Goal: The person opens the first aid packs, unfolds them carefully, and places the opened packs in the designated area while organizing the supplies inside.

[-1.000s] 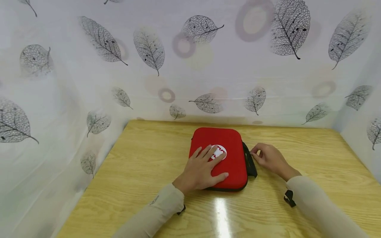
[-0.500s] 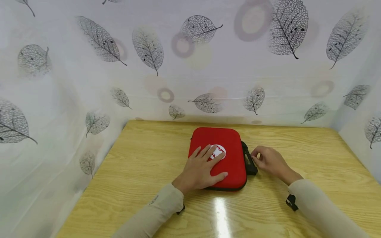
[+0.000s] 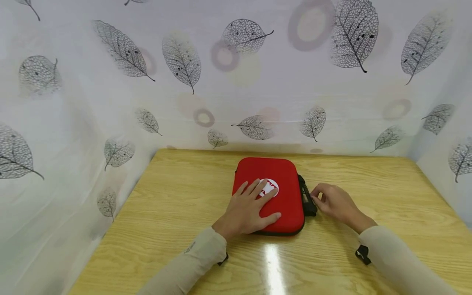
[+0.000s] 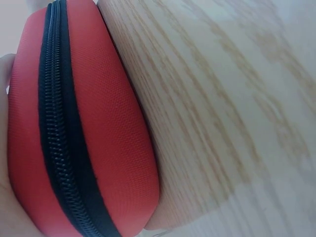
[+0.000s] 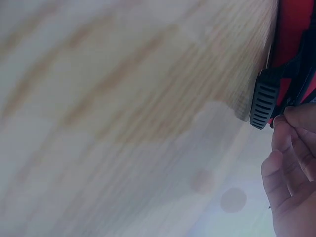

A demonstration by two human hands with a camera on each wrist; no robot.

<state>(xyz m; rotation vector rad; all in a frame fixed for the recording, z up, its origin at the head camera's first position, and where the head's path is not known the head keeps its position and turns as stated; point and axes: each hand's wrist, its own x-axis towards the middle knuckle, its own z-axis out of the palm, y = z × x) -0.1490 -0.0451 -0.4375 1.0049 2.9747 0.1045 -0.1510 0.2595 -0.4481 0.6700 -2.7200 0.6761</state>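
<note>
Beneath the spread fingers of the left hand (image 3: pixel 246 213) lies a closed red case (image 3: pixel 287 207), flat on the table; they rest on its top, reaching over part of a round white emblem (image 3: pixel 271 185). Below those fingers, a black zip (image 4: pixel 56 123) runs round the case's side. To their right, a black handle (image 3: pixel 309 209) projects from the case. Just beside it, the right hand (image 3: pixel 334 203) has thumb and forefinger brought together, pinching at the case's edge; exactly which part is too small to tell. Around both hands spreads the wood-grained table (image 3: pixel 184 184). Beyond the fingertips, a pale leaf-printed cloth (image 3: pixel 265 94) hangs behind.
</note>
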